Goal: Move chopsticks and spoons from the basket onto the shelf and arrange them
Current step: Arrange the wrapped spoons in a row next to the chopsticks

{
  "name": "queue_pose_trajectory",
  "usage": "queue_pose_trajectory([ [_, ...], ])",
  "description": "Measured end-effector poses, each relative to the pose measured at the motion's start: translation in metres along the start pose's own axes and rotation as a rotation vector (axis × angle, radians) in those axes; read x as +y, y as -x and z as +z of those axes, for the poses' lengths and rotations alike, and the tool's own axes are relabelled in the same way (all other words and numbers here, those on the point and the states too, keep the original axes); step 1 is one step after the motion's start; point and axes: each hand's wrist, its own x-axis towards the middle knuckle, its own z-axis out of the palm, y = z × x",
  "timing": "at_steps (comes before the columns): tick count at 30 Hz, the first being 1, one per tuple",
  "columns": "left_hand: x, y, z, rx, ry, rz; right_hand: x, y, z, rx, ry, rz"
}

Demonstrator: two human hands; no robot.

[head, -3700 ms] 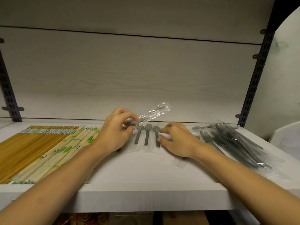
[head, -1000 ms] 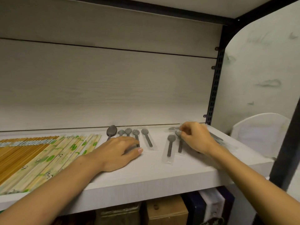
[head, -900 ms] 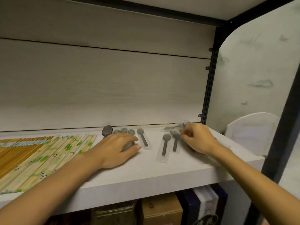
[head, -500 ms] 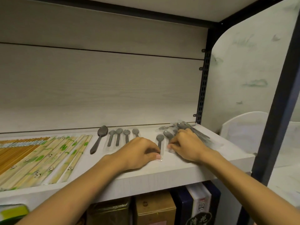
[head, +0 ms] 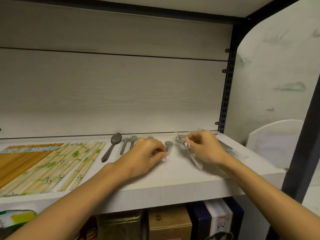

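Clear plastic crinkles under both hands: the left hand pinches the wrapper end of a small wrapped spoon, while the right hand grips another from the loose spoon pile. Chopsticks and a spoon row already lie ordered on the shelf; the pile apparently remains. No basket shows. Boxes stand below.

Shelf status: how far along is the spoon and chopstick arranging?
Done: chopsticks lie in rows at the shelf's left, and a big spoon plus small wrapped spoons sit lined up beside them. In hand: left hand pinches a wrapped spoon; right hand grips another wrapper. Left: the loose spoon pile at right.
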Motion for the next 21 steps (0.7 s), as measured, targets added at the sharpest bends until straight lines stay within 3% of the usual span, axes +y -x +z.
queue_pose_trajectory([
  [5, -0.007, 0.013, -0.018, 0.098, -0.049, 0.079, 0.001, -0.012, 0.008, 0.12, -0.049, 0.025],
  [8, -0.012, 0.027, -0.033, 0.152, -0.082, 0.078, -0.007, -0.012, 0.014, 0.093, -0.147, -0.027],
  [12, -0.023, 0.054, -0.054, 0.194, -0.115, 0.032, -0.014, -0.009, 0.027, 0.011, 0.063, -0.194],
  [15, -0.029, 0.076, -0.067, 0.204, -0.109, -0.012, -0.013, -0.011, 0.034, -0.131, 0.228, -0.212],
  [21, -0.028, 0.094, -0.072, 0.185, -0.101, -0.013, -0.035, -0.007, 0.045, -0.063, 0.218, -0.333],
])
